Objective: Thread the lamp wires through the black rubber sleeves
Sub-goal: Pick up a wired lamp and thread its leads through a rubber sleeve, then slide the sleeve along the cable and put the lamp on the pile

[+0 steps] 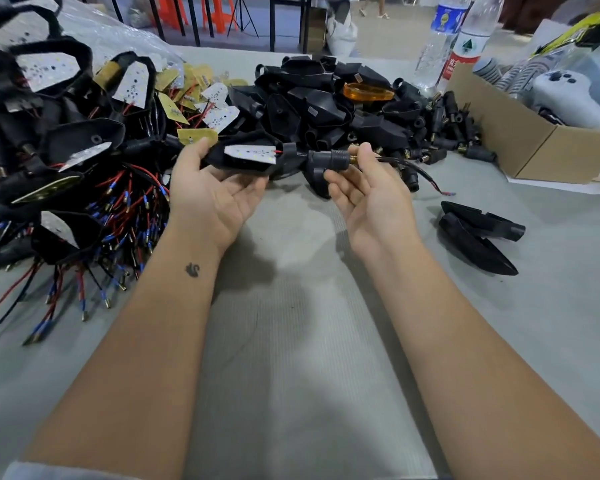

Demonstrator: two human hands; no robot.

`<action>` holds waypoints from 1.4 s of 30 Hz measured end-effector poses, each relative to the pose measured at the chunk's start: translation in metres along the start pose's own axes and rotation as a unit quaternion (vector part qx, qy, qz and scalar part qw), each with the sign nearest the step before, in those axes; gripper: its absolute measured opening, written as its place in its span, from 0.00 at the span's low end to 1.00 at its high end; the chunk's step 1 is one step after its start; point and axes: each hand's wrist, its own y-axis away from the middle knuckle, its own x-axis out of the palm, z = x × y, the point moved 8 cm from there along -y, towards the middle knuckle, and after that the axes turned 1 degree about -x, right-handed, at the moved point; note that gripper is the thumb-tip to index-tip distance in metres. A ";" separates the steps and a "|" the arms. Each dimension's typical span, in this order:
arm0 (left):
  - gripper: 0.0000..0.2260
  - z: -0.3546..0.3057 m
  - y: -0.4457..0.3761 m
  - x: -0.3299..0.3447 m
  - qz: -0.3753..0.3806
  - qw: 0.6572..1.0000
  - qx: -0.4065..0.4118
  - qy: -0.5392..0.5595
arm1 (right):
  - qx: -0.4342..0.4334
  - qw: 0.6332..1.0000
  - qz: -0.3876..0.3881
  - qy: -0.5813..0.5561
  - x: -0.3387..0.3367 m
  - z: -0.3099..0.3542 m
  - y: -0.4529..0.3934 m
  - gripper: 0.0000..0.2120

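My left hand (210,192), palm up, holds a black lamp housing (246,164) with a white LED board (252,154) in it. A red wire leaves the board and enters a black rubber sleeve (326,159) with a brass threaded end. My right hand (368,199) pinches that sleeve at its brass end. The lamp's black and red wires (420,173) come out past my right fingers and trail to the right onto the table.
Wired lamps with red and blue-tipped leads (84,216) are heaped at the left. Empty black housings (323,102) and loose sleeves (444,133) are piled behind my hands. Two black housings (475,237) lie at the right. A cardboard box (534,143) and two bottles (447,39) stand far right.
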 end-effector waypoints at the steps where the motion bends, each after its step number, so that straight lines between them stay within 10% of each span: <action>1: 0.21 -0.001 0.000 -0.002 -0.002 0.999 0.009 0.036 | 0.005 1.000 0.000 -0.004 0.002 -0.001 0.000 0.07; 15: 0.11 -0.005 0.033 0.018 0.096 0.987 0.074 -0.105 | 0.131 0.977 0.055 -0.160 0.070 -0.051 0.035 0.06; 25: 0.07 -0.049 0.053 0.006 0.019 0.978 0.179 -0.108 | 0.214 0.960 0.062 -0.172 0.100 -0.088 0.089 0.13; 42: 0.09 -0.214 0.097 -0.009 -0.141 0.875 0.322 -0.333 | 0.208 0.901 0.315 0.213 0.172 -0.085 0.141 0.28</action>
